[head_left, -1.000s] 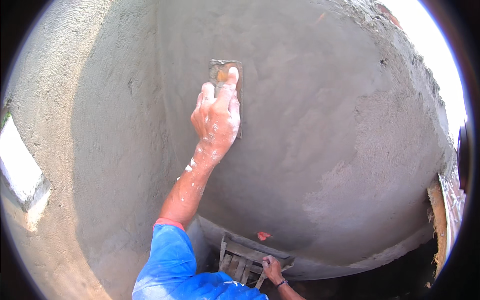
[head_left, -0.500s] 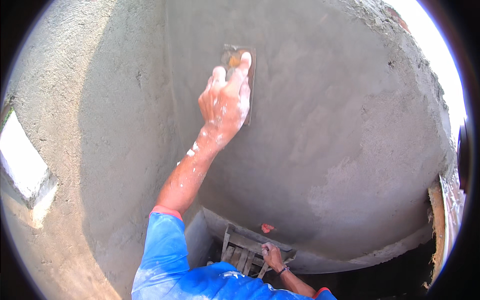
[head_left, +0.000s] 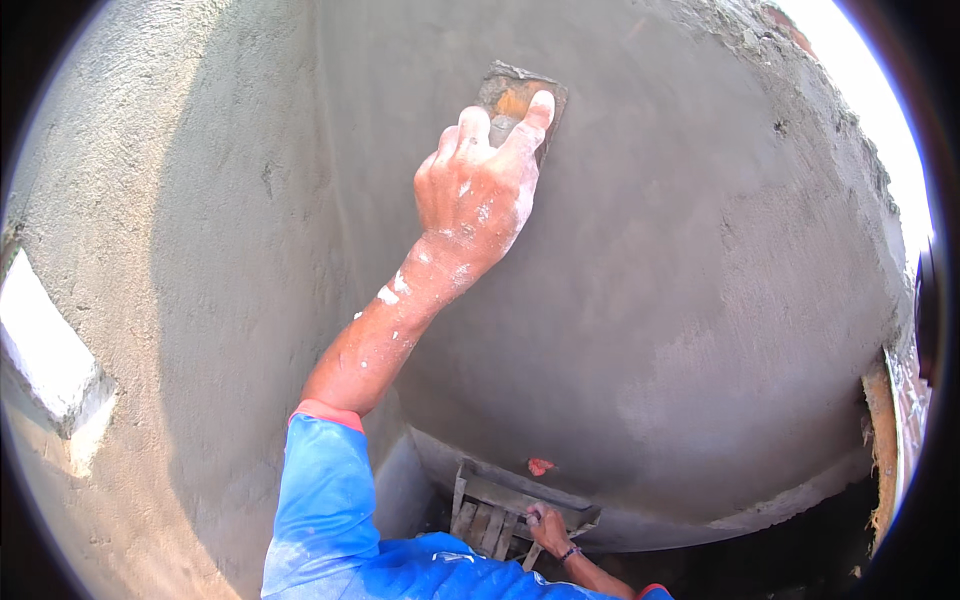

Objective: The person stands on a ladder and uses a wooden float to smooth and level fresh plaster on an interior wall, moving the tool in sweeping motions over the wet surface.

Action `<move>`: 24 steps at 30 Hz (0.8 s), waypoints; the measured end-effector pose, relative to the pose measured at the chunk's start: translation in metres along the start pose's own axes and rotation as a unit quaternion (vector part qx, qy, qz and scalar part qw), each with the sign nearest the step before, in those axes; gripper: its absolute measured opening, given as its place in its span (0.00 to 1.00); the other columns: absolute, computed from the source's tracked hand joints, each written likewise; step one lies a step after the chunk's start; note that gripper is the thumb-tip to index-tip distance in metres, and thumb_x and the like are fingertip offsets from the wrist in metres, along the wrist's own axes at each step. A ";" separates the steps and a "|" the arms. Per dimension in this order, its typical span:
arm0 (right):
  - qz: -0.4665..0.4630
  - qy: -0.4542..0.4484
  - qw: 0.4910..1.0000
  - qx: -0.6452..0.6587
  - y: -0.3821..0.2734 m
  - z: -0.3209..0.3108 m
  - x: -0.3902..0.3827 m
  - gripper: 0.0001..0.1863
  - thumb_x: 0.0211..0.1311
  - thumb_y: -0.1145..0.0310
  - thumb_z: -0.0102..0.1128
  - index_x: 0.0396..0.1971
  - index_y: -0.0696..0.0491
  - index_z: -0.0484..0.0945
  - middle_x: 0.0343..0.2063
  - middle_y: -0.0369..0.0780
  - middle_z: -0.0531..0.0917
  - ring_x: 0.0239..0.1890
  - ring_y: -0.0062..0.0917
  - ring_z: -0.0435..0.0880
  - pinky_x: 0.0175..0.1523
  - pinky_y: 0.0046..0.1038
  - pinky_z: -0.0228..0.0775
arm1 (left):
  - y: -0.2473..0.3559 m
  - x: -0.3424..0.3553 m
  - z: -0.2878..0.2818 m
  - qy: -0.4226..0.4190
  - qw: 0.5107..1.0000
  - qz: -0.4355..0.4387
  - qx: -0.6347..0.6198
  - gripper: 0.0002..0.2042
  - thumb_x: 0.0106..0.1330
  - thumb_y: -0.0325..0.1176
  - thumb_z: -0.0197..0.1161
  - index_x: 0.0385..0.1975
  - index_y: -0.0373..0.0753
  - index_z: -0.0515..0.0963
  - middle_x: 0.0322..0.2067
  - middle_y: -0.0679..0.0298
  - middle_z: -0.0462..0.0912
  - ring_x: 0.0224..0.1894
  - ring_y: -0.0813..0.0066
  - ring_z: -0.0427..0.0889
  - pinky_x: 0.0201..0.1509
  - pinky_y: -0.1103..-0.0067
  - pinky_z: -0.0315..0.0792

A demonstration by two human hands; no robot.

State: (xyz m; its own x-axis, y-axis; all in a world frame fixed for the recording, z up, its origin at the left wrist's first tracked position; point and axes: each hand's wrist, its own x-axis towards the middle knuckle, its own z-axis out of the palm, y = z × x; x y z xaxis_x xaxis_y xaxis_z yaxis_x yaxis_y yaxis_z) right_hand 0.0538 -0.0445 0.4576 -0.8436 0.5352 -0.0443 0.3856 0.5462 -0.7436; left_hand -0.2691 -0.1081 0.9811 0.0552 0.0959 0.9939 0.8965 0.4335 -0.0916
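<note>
My left hand (head_left: pixel 478 185), spotted with white plaster, grips a rectangular plastering float (head_left: pixel 510 98) with a worn, orange-brown back. The float lies against the grey plastered wall (head_left: pixel 620 260), tilted slightly to the right; my fingers hide its handle and lower part. Low in the picture, my right hand (head_left: pixel 548 528) hangs near the body with its fingers curled in. Whatever those fingers hold, if anything, is too small to make out. Behind that hand appears a wooden slatted frame (head_left: pixel 490 520).
A rough, partly sunlit wall (head_left: pixel 240 250) meets the smoother one at a corner on the left, with a white-edged opening (head_left: pixel 50 340) in it. A small red patch (head_left: pixel 540 466) shows low on the wall. Splintered wood (head_left: pixel 880 440) stands at the right edge.
My left hand has slid the float up and to the right along the wall, and its top now tilts. My right hand has shifted slightly downward in view.
</note>
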 end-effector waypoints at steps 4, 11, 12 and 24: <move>0.016 -0.019 0.999 0.036 -0.019 -0.003 0.006 0.12 0.58 0.69 0.55 0.40 0.57 0.80 0.37 0.51 0.85 0.45 0.49 0.82 0.51 0.44 0.73 | -0.007 -0.045 -0.009 -0.052 0.996 -0.064 0.019 0.29 0.54 0.24 0.69 0.59 0.57 0.79 0.26 0.62 0.67 0.26 0.63 0.75 0.24 0.70 0.71; -0.003 0.003 1.000 -0.003 -0.018 -0.003 0.007 0.12 0.56 0.68 0.56 0.37 0.57 0.81 0.35 0.51 0.85 0.41 0.46 0.84 0.47 0.43 0.75 | -0.006 -0.035 -0.006 -0.059 0.992 -0.109 -0.003 0.28 0.57 0.25 0.68 0.60 0.56 0.78 0.28 0.62 0.68 0.26 0.60 0.76 0.28 0.69 0.73; 0.000 -0.016 1.000 -0.007 -0.018 -0.001 0.005 0.12 0.56 0.69 0.56 0.38 0.57 0.81 0.35 0.51 0.85 0.41 0.47 0.85 0.47 0.43 0.75 | -0.003 -0.011 -0.008 -0.057 0.992 -0.109 0.001 0.28 0.57 0.25 0.68 0.60 0.56 0.78 0.28 0.62 0.68 0.26 0.60 0.76 0.28 0.69 0.73; 0.046 -0.036 0.998 0.023 -0.002 0.019 -0.003 0.13 0.59 0.67 0.56 0.41 0.57 0.81 0.35 0.52 0.85 0.42 0.49 0.85 0.48 0.43 0.75 | -0.014 -0.033 -0.006 -0.064 0.988 -0.140 -0.014 0.25 0.62 0.27 0.64 0.60 0.55 0.78 0.29 0.58 0.72 0.31 0.57 0.77 0.34 0.68 0.75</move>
State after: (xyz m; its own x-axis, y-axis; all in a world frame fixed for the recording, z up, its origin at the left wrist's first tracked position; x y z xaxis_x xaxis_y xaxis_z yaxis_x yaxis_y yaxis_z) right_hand 0.0483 -0.0593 0.4464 -0.8306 0.5335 -0.1598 0.4465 0.4664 -0.7636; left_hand -0.2806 -0.1226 0.9495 -0.2503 0.0892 0.9640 0.8807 0.4346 0.1885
